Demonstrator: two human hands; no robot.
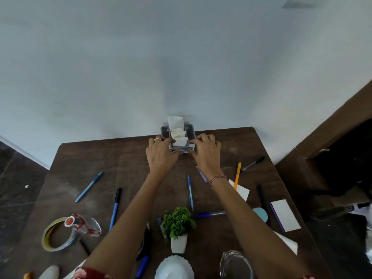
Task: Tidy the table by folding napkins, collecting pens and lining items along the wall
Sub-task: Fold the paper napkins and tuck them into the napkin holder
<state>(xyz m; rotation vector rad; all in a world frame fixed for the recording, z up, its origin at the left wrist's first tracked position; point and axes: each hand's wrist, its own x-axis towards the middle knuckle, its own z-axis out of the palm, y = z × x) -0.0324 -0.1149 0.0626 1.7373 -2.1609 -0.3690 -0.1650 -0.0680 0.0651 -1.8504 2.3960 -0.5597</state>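
Left hand (161, 153) and right hand (205, 152) had a curled grip on the grey plastic napkin holder (190, 131) mid-frame; even pushing seemed best.

Dim, flat daylight, soft shadows, slight overall blur (wide-angle bending at edges)

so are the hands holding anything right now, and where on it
The left hand and right hand grip the grey napkin holder by its left and right sides, near the front corners.

Napkin holder (191, 130) against the wall (181, 57); pens (89, 186) on table (120, 158) before it.
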